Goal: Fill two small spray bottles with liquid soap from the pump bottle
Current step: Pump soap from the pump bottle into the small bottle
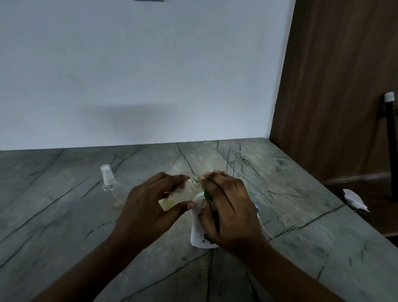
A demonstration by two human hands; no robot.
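My left hand (148,204) holds a small clear spray bottle (181,194) tilted, its open neck pointing right toward the pump nozzle. A little yellowish liquid lies in its lower end. My right hand (227,206) rests on top of the white pump bottle (197,234), covering the green pump head (207,195), whose spout meets the small bottle's mouth. A second small clear spray bottle (108,180), with its spray cap on, stands upright at the left. Behind my right hand a tube (265,230) and a bit of white cap show on the counter.
The grey veined stone counter (60,223) runs to a white wall behind and ends at the right edge beside a brown wooden panel (340,78). A black rod with a white cap (391,144) and a white scrap (355,199) are beyond that edge.
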